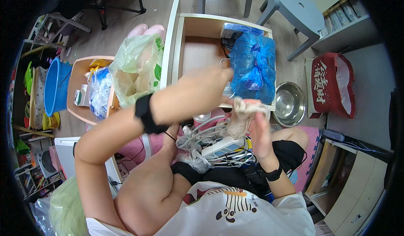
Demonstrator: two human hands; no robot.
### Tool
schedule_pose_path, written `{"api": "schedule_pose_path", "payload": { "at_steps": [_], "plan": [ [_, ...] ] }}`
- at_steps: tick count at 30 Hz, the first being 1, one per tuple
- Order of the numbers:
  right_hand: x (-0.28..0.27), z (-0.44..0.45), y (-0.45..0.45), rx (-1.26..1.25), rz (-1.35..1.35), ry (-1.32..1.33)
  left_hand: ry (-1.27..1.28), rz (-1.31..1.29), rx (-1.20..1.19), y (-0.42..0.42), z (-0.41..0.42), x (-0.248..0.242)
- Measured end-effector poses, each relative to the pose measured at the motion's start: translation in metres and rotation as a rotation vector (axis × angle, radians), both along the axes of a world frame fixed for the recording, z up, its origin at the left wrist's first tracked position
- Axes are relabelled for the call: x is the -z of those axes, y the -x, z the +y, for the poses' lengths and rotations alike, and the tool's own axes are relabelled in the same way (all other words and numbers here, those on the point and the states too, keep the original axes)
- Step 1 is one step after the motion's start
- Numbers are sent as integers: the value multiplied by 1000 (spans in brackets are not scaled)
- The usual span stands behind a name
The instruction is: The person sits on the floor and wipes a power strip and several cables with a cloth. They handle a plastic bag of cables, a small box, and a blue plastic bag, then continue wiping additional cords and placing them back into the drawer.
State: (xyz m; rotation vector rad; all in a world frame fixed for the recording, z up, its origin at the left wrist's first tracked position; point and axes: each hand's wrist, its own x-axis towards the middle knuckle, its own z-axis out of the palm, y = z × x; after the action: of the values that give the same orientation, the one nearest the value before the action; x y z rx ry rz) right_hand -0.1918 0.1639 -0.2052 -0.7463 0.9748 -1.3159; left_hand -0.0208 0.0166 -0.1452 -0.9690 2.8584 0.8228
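My left hand [217,83] is blurred above the front part of an open drawer [202,51], its fingers close to a crumpled beige cloth [238,119]. Whether those fingers grip anything does not show clearly. On the right, my right hand [261,132] holds the cloth at its side. A blue plastic bag [252,65], knotted on top, lies in the drawer beside a blue and white box [241,30]. Below the cloth, between my legs, a white power strip [222,147] rests on a heap of white and grey cables [208,128] with clear plastic bags.
Left of the drawer are a pale green plastic bag [135,68], a peach bin [74,87] and a blue bucket [56,86]. A steel bowl [289,103] and a red bag [333,84] stand on the right. Grey stools [293,5] are beyond the drawer.
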Motion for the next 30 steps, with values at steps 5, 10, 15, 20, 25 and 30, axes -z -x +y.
{"api": "schedule_pose_path", "payload": {
  "at_steps": [5, 10, 15, 20, 25, 30],
  "plan": [
    [-1, -31, 21, 103, -243, -171, -6, -312, -145, 86, -104, 30],
    [1, -39, 30, 164, -213, -168, 439, -155, -685, 134, -136, 100],
    [-1, -36, 35, 133, -226, -167, 448, -161, -636, 120, -155, 121],
    [-5, -37, 39, 207, -157, -131, 141, 276, -475, 90, -150, 80],
    [-11, -40, 27, 425, 15, 23, -34, 319, -539, 42, -123, 21],
    [-26, -48, 10, 422, 672, 510, -522, 332, -423, 10, -80, -2]
  ]
}}
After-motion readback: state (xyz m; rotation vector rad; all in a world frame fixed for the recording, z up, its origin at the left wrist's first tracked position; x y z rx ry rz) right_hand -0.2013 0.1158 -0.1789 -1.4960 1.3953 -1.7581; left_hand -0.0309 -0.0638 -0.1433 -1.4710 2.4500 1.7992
